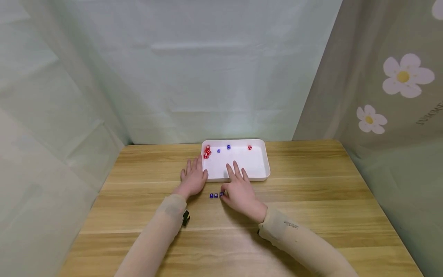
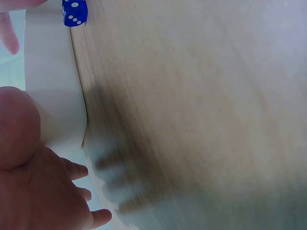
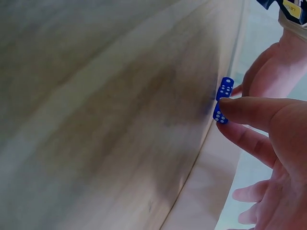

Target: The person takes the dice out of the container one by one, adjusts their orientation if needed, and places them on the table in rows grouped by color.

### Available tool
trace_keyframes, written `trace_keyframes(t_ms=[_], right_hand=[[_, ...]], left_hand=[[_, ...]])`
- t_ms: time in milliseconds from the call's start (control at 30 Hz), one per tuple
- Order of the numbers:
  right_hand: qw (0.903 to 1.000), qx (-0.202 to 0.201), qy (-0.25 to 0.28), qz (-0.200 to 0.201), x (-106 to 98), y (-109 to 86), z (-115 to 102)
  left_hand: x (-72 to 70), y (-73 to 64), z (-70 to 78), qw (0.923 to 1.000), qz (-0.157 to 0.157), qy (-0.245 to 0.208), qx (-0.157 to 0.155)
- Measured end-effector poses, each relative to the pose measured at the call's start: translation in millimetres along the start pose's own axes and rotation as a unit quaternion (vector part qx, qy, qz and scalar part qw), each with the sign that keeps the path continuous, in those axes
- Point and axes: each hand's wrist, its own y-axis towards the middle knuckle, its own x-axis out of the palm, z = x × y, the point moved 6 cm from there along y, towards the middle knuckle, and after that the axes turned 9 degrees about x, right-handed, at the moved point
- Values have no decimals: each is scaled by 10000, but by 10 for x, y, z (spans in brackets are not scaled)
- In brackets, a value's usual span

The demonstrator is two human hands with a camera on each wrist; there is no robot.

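Die (image 3: 219, 114), blue, is pinched in right hand's (image 1: 240, 194) thumb-and-finger grip at right end of row, beside two blue dice (image 1: 216, 195) on table (image 1: 311, 184), near side of tray (image 1: 254, 165). Left hand (image 1: 194, 180) holds nothing, fingers extended at tray's left edge. Looks like lining-up step; next move likely calls for closing small gap leftward, then gentle release.

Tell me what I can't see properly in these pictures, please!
- Red dice, head view: bunched together and small, so I can't count them surely.
- Pinched blue die, right wrist view: partly hidden by the thumb of the right hand.
- Upper blue die, left wrist view: cut off by the top edge.
- Sleeve lettering, head view: too small to read surely.
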Motion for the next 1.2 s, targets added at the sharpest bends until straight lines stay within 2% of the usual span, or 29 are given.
trace_keyframes(t_ms=[300,700,1200], right_hand=[[10000,-1,-47,-19,38,-4,11],[10000,33,-2,38,51,-1,21],[10000,18,-3,66,48,-11,23]], left_hand=[[0,-6,18,10000,-79,40,-15],[-37,-33,62,10000,-2,50,41],[-22,-22,47,9999,-76,67,-11]])
